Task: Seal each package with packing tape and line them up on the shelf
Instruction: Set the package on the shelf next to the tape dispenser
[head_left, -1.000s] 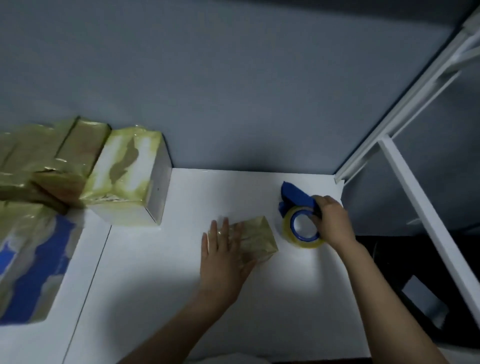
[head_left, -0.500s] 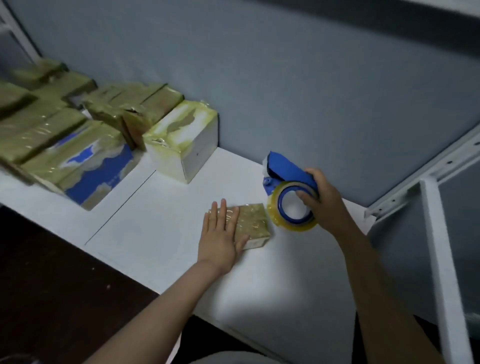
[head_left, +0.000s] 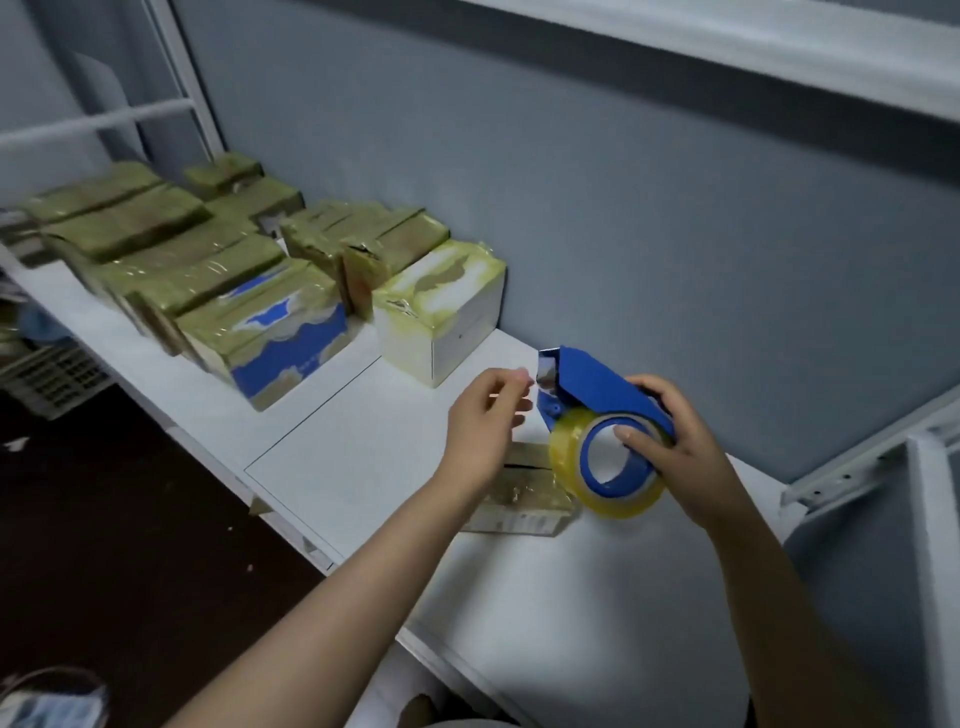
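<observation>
My dispenser (head_left: 597, 382) was blue, its tape roll (head_left: 615, 501) glossy yellow. The package (head_left: 524, 493) looked olive-tan. At ten o'clock, a white box (head_left: 457, 332) and a blue-and-white box (head_left: 280, 348), both yellow-filmed, sat on the white shelf (head_left: 363, 447).

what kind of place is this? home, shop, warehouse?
Probably a small packing or stockroom area, not certain: a white framed shelf against a grey wall, tape-wrapped packages lined up on it, and a tape dispenser in the right hand.
</observation>
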